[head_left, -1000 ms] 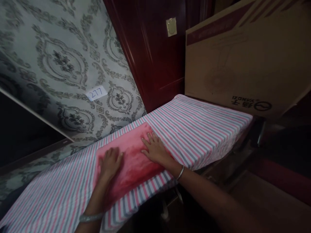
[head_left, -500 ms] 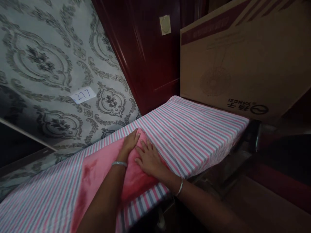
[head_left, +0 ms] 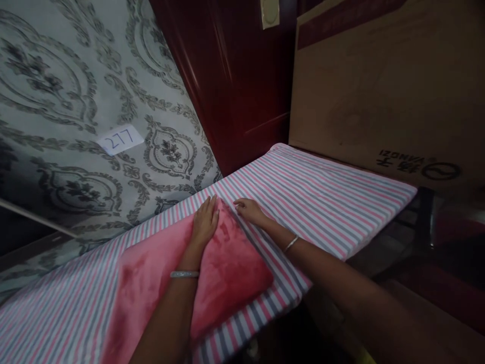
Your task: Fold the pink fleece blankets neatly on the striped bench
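Note:
A pink plush cloth [head_left: 235, 273], folded flat with darker brushed patches, lies on the striped sheet [head_left: 303, 187]. My left hand [head_left: 204, 222] rests flat on the cloth close to its far corner, fingers stretched out, a bracelet on the wrist. Just beyond the cloth's right edge, my right hand [head_left: 249, 210] hovers over or lightly touches the stripes; I cannot tell which. Its fingers are curled in, and nothing shows in them. My left forearm hides part of the cloth's middle.
Patterned wallpaper with a paper label [head_left: 120, 140] reading 277 rises on the left. A dark red door or panel [head_left: 235, 76] stands behind. A big cardboard box [head_left: 379, 91] adjoins the sheet's far edge. The striped surface drops off at its near right edge.
My right hand has lifted off the pink cloth and moved up and right past its edge, its fingers curling. My left hand stays on the cloth. The view has shifted slightly.

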The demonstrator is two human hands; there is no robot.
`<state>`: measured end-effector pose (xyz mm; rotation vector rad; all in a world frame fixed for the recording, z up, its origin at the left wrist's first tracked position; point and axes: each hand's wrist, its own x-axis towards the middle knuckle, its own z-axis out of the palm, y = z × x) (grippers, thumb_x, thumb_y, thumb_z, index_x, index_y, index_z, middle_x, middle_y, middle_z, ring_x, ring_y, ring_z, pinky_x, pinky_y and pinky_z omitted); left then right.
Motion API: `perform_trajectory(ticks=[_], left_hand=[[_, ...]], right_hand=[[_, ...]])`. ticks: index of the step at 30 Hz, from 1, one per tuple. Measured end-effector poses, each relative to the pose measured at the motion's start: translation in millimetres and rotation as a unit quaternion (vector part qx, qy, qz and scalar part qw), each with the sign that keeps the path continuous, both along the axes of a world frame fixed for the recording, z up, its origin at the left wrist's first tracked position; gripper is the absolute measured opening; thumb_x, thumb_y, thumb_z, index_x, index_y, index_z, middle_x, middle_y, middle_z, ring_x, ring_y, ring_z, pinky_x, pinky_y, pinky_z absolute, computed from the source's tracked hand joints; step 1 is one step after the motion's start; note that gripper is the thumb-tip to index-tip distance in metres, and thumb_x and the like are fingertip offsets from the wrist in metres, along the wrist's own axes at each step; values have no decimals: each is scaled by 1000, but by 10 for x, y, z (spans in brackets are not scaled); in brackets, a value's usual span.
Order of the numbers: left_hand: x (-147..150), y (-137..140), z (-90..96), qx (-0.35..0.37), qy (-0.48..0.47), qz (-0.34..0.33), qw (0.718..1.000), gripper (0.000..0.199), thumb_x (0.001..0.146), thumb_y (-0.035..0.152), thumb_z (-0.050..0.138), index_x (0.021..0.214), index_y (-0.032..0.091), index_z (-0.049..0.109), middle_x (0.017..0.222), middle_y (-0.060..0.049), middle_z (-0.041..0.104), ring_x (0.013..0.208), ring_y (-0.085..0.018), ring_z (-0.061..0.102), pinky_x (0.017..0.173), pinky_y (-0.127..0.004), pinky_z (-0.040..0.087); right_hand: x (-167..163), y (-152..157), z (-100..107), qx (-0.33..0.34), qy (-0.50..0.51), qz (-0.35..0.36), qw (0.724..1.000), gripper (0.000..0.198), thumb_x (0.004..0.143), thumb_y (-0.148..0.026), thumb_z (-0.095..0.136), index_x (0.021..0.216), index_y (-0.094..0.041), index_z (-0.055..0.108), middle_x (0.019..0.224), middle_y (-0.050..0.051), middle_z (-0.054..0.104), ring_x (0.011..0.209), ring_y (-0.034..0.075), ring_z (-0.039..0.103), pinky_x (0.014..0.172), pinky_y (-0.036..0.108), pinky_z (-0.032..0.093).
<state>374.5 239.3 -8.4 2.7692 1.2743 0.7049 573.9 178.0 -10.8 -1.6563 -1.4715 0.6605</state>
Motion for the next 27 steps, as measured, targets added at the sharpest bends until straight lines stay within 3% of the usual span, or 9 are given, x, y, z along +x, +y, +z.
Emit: perform_trajectory(ticks=[2,6,10,13,16,20,23,27], left_hand=[[9,-19,23,13,18,-17,1000,57,98,21,39,155,19,43,160,-13,44,150,-28,37,122,-51,33],[80,-15,180,2,92,-72,993,62,87,6,42,142,27,60,159,-8,46,147,-28,40,120,-49,37],[204,41,415,-28,206,-105,972,55,85,5,45,129,28,69,154,-9,51,139,-31,49,113,-50,44],[253,58,466,-37,237,-98,966,47,84,7,48,121,25,71,145,-12,58,126,-32,58,104,-48,51],[204,49,358,-34,173,-95,980,50,82,4,43,123,20,67,142,-13,59,125,-29,59,107,-46,49],[49,44,183,-34,24,-103,994,47,78,4,44,119,17,64,149,-15,50,138,-26,48,115,-44,44],[-16,43,147,-47,-30,-111,992,39,77,5,45,108,18,64,148,-13,48,140,-24,46,116,-44,43],[-14,31,156,-55,-56,-119,990,38,75,5,44,105,20,63,145,-12,50,139,-24,47,116,-44,42]], right_hand=[[-34,96,-54,-11,-3,9,1000,36,93,-13,54,123,-17,73,96,5,78,85,17,72,81,27,54],[-97,161,-130,-13,-22,18,1000,26,93,-18,59,112,-21,78,106,5,78,97,19,72,84,25,51],[-138,101,-201,-12,-51,-8,999,28,98,-29,57,117,-24,76,115,6,76,107,23,69,84,29,50],[-162,52,-236,-11,-67,-21,998,31,99,-33,55,123,-26,73,119,5,75,109,24,68,86,31,49],[-161,41,-251,-3,-77,-13,997,31,99,-31,55,124,-27,72,119,4,75,110,23,68,87,30,49],[-146,68,-288,24,-52,-14,998,29,98,-27,54,121,-25,71,110,3,76,102,21,69,82,28,48],[-163,89,-322,101,-18,-24,994,26,96,-20,53,115,-22,70,108,3,73,95,17,66,83,27,48],[-209,95,-311,177,-22,11,984,26,94,-14,52,112,-20,70,110,5,69,102,18,62,92,28,46]])
